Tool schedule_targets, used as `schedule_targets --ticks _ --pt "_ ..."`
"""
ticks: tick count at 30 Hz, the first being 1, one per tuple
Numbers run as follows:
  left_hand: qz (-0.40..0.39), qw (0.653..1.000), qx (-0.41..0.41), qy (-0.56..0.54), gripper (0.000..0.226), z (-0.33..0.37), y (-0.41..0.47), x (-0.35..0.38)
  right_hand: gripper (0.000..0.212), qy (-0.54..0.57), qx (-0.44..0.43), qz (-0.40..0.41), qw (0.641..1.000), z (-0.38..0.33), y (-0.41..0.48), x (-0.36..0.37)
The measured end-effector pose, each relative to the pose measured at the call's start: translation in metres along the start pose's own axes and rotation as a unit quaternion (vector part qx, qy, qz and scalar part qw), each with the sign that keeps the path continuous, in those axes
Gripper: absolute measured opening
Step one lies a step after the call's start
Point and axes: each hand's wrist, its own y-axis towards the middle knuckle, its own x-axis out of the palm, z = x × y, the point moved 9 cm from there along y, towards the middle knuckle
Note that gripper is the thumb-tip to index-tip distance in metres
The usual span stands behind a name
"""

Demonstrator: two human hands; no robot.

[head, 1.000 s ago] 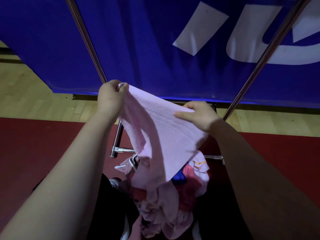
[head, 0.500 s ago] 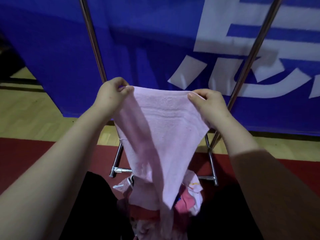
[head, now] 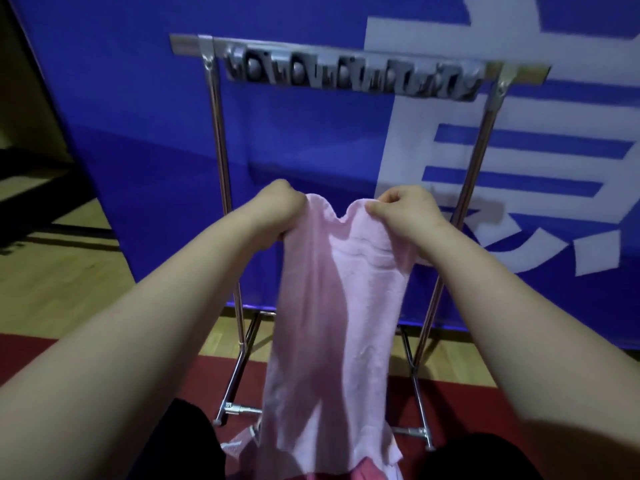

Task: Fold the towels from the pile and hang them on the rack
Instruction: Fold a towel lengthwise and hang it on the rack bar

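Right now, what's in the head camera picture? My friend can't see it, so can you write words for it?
The left hand and right hand hold up a pink towel by its top edge, and it hangs down long between them. Behind it stands a metal rack, in front of a blue banner with white shapes.

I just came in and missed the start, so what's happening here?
A person is holding a pink towel up by its top edge, the left hand and right hand each gripping one end. It hangs down in front of the metal rack, below its top bar, not yet hung. More laundry lies in the pile underneath.
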Motion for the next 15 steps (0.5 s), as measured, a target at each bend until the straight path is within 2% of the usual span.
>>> schedule_targets --ticks 5,8,15 --pt "-0.090 0.979 -0.037 -0.178 0.020 0.043 -0.028 0.032 0.011 0.039 0.000 -0.002 0.999 -0.036 -0.006 -0.009" --pt "-0.130 0.961 -0.049 -0.238 0.024 0.060 -0.040 0.048 0.008 0.070 0.005 -0.006 0.998 -0.047 -0.009 -0.009" --pt "-0.127 0.941 -0.044 -0.311 0.027 0.078 -0.047 0.042 0.014 0.096 -0.010 0.015 0.995 -0.057 -0.011 -0.026"
